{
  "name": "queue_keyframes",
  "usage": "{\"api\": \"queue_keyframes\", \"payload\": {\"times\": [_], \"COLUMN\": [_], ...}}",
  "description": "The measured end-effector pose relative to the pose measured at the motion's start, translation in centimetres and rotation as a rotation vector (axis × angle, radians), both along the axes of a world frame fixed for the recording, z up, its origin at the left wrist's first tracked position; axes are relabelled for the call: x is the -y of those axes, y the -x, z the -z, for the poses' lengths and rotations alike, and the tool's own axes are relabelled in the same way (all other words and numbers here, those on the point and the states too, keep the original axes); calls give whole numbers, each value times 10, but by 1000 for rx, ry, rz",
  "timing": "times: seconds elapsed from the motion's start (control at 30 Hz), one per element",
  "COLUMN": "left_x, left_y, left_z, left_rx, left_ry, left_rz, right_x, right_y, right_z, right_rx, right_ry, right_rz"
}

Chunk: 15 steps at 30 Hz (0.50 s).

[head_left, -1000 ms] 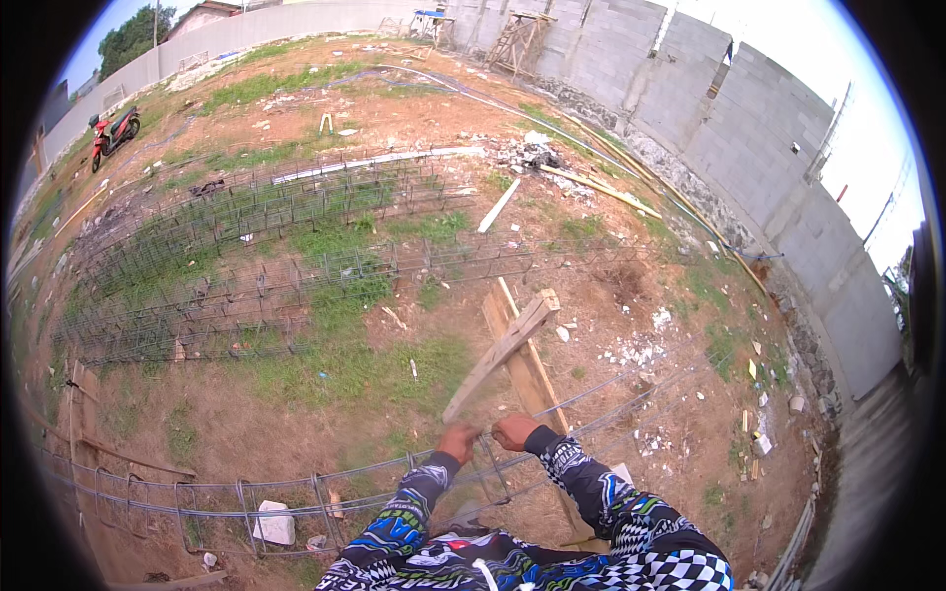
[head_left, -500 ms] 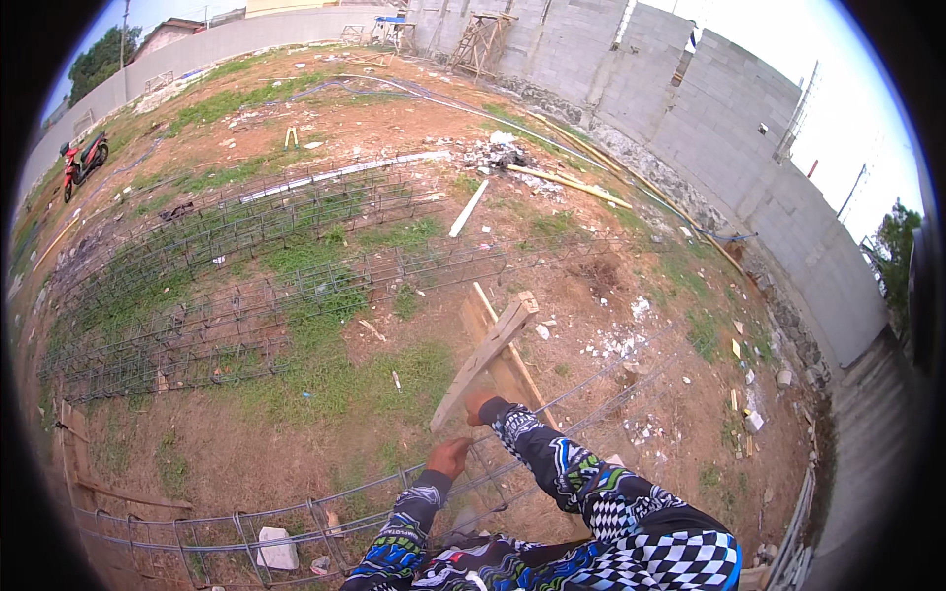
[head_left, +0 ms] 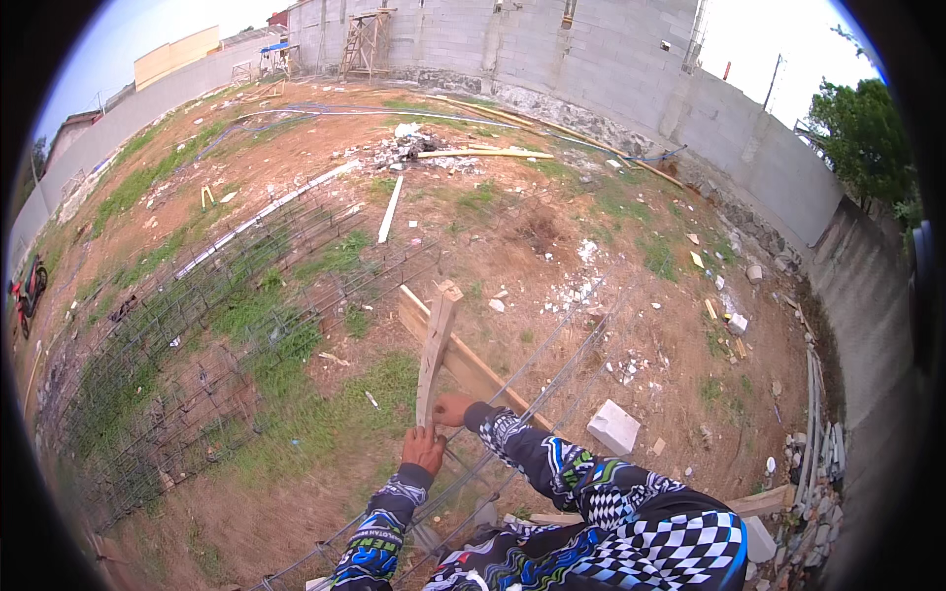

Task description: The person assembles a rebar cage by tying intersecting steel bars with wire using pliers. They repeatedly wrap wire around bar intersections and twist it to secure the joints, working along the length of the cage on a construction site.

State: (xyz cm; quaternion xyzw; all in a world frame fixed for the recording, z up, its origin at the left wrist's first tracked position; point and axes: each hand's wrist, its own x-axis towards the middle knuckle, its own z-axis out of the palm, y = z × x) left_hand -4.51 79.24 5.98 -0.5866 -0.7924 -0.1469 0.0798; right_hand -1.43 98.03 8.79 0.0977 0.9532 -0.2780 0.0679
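Note:
A rough wooden beam [head_left: 434, 345] slants up from my hands, resting across a wider plank. At its lower end is my left hand [head_left: 424, 450], fingers bent together against or just beside the wood. My right hand [head_left: 454, 409] is curled close by, to the right of the beam. Whatever the fingers of either hand pinch is too small or hidden to make out. Beneath both forearms runs a steel rebar cage [head_left: 471, 477], its long bars reaching up to the right. The brown plank [head_left: 478, 372] lies behind the beam, passing under my right forearm.
More rebar cages [head_left: 197, 325] lie on the grass at left. A white block [head_left: 613, 426] sits right of my arm, with rubble [head_left: 581, 295] beyond it. A pale strip [head_left: 390, 210] lies further off. Grey block walls [head_left: 611, 89] bound the site; a motorbike [head_left: 28, 294] stands far left.
The view has swung right. My left hand has moved from the rebar up to the beam's lower end; my right hand stays close beside the beam. The white block has come into sight.

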Motion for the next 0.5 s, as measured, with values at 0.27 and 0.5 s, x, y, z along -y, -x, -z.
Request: {"api": "queue_keyframes", "payload": {"times": [0.27,0.5], "left_x": [-16,-17], "left_y": [3,-2], "left_z": [33,25], "left_rx": [237,412], "left_ry": [-192,-366], "left_rz": [-34,-138], "right_x": [-12,79], "right_y": [-85,-73], "right_z": [25,-31], "right_rx": [-248,-178], "right_ry": [25,144], "right_rz": [174,315]}}
